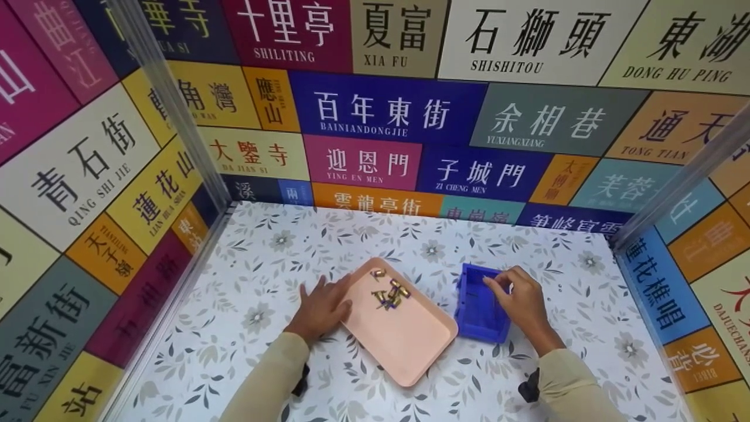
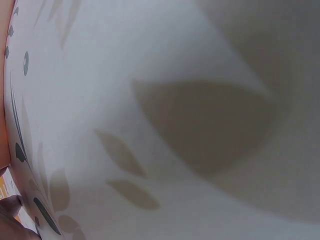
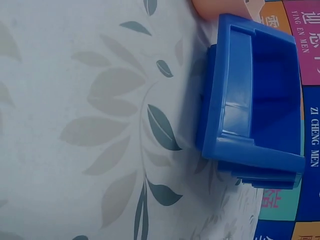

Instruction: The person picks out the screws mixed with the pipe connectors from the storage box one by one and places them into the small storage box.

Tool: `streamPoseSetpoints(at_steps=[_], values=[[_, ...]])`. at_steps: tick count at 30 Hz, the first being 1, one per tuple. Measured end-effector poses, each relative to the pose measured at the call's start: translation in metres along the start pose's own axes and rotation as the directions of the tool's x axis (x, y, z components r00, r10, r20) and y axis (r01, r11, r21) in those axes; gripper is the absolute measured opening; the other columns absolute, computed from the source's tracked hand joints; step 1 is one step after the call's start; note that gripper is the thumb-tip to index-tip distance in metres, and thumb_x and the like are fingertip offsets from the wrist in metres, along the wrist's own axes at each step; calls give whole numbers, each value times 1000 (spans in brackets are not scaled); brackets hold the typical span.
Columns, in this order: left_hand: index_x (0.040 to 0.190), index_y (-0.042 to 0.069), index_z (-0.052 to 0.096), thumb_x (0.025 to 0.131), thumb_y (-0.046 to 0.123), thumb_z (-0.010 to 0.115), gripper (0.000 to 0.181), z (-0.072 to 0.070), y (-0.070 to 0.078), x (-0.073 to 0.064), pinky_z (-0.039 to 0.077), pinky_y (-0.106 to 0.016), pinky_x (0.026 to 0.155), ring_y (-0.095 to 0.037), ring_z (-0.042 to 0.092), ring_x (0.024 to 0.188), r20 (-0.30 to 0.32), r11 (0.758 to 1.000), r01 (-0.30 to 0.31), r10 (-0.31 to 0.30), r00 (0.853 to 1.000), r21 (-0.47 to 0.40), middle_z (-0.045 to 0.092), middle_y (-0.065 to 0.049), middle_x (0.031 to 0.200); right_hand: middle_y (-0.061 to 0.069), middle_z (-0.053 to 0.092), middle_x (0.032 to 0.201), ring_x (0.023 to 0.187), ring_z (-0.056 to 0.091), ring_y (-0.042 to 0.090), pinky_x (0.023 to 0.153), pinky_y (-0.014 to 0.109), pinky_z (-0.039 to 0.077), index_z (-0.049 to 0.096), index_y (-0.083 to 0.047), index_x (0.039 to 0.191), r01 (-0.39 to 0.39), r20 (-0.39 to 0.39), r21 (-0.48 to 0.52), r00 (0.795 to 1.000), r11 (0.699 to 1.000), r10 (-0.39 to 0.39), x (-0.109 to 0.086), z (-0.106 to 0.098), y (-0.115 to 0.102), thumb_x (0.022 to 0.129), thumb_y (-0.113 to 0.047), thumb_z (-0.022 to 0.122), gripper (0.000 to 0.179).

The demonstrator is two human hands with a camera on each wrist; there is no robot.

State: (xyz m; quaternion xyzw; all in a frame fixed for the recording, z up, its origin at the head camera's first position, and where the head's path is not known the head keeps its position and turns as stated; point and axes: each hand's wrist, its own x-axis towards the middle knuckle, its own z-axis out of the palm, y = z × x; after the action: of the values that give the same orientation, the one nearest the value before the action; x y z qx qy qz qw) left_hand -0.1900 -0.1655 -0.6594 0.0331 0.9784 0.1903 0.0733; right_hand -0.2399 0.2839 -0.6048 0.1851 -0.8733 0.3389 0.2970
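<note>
Gold metal bits (image 1: 399, 288), too jumbled to count, lie near the far corner of one pink tray (image 1: 392, 346), between the spread left hand (image 1: 320, 308) touching it and the right hand (image 1: 523, 296), grip unclear, at one blue bin (image 1: 484, 335).

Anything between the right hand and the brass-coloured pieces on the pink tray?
Two edges: the right hand is at the blue bin, so a straight path to the brass-coloured pieces crosses the bin's left wall and the right rim of the pink tray. The left hand, at the tray's left edge, is clear of it.
</note>
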Motion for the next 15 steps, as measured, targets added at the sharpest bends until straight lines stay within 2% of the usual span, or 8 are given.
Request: streamPoseSetpoints(at_steps=[4, 11, 15], values=[[161, 51, 11, 101, 63, 35, 65, -1, 0, 0, -3, -68, 124, -30, 11, 160, 6, 1000, 1, -1, 1000, -12, 33, 10, 166, 0, 59, 73, 63, 54, 12, 59, 11, 38, 64, -10, 73, 27, -11, -5, 1000, 1000, -27, 0, -1, 1, 79, -11, 89, 25], [163, 39, 22, 103, 58, 35, 64, 2, -6, 0, 11, -78, 117, -39, 27, 155, -87, 994, -106, 108, 990, 33, 50, 0, 158, 0, 59, 74, 64, 55, 13, 59, 11, 37, 65, -11, 74, 24, 9, -35, 1000, 999, -23, 1, -3, 1, 80, -14, 88, 24], [163, 41, 20, 103, 60, 34, 64, 1, -6, 0, 9, -77, 118, -38, 25, 156, -66, 995, -92, 94, 993, 35, 47, 1, 159, 0, 60, 74, 64, 56, 15, 59, 12, 38, 65, -11, 74, 24, -1, -23, 1000, 999, -24, 2, -3, 0, 80, -14, 88, 24]])
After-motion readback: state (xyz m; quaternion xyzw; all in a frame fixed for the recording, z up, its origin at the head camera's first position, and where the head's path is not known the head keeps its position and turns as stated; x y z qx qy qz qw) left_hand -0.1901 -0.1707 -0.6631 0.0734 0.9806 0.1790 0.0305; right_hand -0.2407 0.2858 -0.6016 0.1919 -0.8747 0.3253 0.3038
